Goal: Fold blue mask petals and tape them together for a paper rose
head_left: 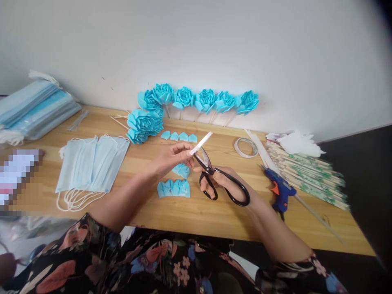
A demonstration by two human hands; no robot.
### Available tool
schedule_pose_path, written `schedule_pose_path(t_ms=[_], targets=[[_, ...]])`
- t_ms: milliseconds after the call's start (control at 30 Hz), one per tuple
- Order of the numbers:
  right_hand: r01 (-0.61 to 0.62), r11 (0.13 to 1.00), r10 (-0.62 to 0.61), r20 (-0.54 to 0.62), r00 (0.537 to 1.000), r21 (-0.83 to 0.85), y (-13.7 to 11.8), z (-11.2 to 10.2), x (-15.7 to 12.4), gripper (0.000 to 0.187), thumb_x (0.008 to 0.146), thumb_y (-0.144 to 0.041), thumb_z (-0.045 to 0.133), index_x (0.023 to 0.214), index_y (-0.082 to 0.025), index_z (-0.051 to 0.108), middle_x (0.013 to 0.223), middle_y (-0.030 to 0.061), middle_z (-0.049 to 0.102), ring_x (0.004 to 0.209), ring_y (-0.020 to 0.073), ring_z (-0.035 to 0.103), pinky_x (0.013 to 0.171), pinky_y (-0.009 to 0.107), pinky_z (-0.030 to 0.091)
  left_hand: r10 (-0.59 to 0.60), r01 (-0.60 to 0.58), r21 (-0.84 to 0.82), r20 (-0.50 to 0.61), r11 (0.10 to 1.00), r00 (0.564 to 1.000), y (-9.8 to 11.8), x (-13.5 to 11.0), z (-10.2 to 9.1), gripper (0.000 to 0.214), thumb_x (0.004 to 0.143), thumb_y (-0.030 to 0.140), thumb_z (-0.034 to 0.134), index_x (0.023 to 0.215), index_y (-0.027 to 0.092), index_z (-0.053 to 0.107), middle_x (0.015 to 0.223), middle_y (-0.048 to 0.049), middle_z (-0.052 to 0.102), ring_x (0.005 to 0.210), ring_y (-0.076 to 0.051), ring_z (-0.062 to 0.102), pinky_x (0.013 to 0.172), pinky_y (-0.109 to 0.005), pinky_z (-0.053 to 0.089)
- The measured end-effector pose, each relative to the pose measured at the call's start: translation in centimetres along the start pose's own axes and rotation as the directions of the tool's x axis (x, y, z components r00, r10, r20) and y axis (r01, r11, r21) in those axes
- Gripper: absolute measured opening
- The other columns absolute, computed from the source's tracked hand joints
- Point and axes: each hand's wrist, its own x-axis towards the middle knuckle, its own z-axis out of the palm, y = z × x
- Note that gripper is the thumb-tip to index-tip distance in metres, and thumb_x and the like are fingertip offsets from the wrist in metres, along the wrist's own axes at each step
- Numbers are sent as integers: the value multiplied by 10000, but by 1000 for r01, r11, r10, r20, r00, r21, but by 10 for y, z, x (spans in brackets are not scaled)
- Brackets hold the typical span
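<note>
Between the thumb and fingers of my left hand (179,157) a narrow white strip (201,143) is pinched, pointing up to the right. My right hand (228,179) has its thumb and fingers through the handles of black-handled scissors (208,169). The blades are parted and reach up to the lower part of the strip; whether they touch it I cannot tell. Beneath my hands lie a light-blue cut piece (181,170) and a scalloped blue strip (173,188). Several small blue petals (179,136) sit in a row just beyond.
Blue flowers on sticks (184,98) line the wall. Face masks (92,163) and a larger mask stack (36,106) are left. On the right are a tape roll (246,148), a blue glue gun (280,190) and wrapped chopsticks (309,175). A pixelated object (18,175) lies far left.
</note>
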Motion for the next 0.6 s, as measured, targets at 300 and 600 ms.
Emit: schedule_pose_path(t_ms=[300, 600], targets=[[-40, 999, 38, -99, 994, -20, -7, 6, 2, 583, 955, -629, 519, 1189, -128, 703, 656, -14, 588, 420, 65, 439, 415, 224, 378, -11, 11, 52, 9, 999, 1000, 2, 0, 4, 452, 747, 544, 824, 885, 143, 668, 833, -30, 697, 724, -118, 648, 713, -257, 516], [-69, 998, 65, -148, 987, -17, -7, 6, 2, 671, 914, -690, 539, 1193, -100, 694, 488, -79, 472, 332, 54, 352, 358, 202, 314, 31, -31, 128, -2, 991, 1000, 2, 0, 3, 371, 775, 490, 801, 846, 143, 688, 744, -17, 673, 660, -111, 620, 655, -243, 505]])
